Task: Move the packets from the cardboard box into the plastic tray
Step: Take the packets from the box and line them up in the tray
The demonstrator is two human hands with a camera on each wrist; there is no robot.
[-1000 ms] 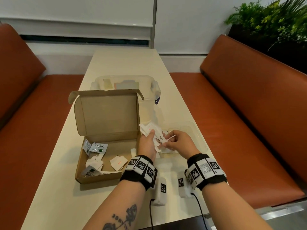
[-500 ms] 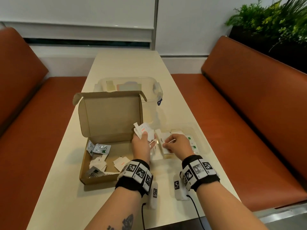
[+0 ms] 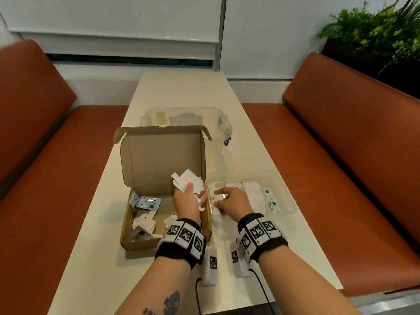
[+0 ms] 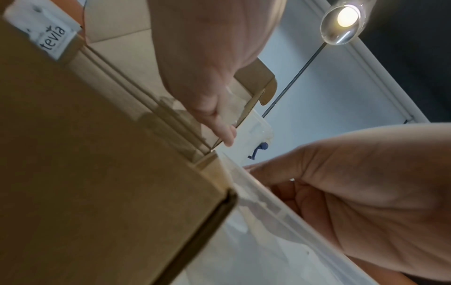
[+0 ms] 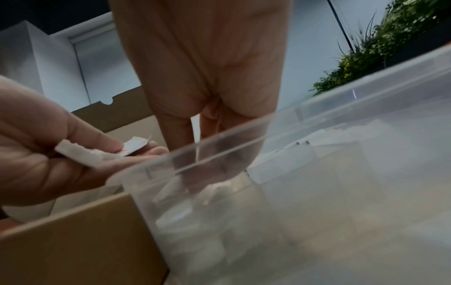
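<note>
Box (image 3: 145, 243) and tray (image 3: 288, 201) sit touching side by side on the tabletop (image 3: 181, 92); no gap between them. Upright box lid (image 3: 162, 155) blocks the far side of the box. Clear tub (image 3: 223, 123) stands just behind the lid. Tray top open, left end taken by the right hand (image 3: 234, 202). Left hand (image 3: 187, 201) with packets (image 3: 187, 181) hangs over the box's right wall. Far tabletop is bare past the tub.

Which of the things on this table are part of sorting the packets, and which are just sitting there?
Part of the job:
- cardboard box, loose packets inside
- plastic tray
- bunch of packets in the left hand
- right hand, fingers down in the tray

Just lying about:
- lidded tub behind the box
- potted plant
- orange benches
</note>
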